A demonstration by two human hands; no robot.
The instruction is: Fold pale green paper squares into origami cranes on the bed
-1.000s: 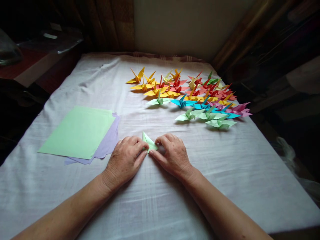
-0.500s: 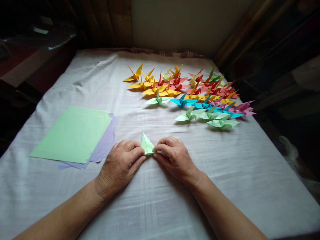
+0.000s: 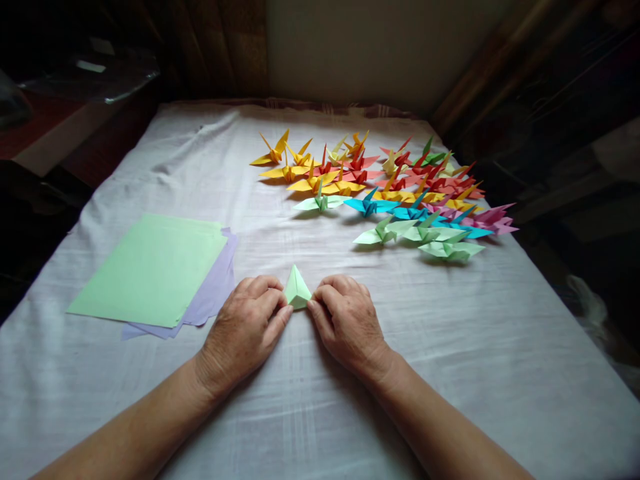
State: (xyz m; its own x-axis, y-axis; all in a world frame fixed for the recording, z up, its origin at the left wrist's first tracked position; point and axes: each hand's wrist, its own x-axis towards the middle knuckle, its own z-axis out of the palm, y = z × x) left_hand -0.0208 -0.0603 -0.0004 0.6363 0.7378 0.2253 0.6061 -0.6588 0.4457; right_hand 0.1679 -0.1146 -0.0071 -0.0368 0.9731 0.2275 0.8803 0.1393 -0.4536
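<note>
Between my two hands is a small piece of folded light green paper (image 3: 297,291), its point facing away from me and a creased triangular flap along its near edge. My left hand (image 3: 251,315) pinches its left corner between thumb and fingers. On the other side, my right hand (image 3: 347,320) has its thumb and fingertips closed at the right corner. Both hands rest low over the white cloth (image 3: 300,400). The paper's outer corners are hidden by my fingertips.
Left of my hands lies a stack of light green sheets (image 3: 150,270) over purple sheets (image 3: 213,283). Several folded paper cranes stand at the back right, among them a blue crane (image 3: 369,205) and a light green crane (image 3: 451,251). A dark shelf (image 3: 65,133) borders the left side.
The near edge of the green paper now shows a clearer triangular flap folded up. My fingers have shifted slightly at its corners. The whole view has moved a little.
</note>
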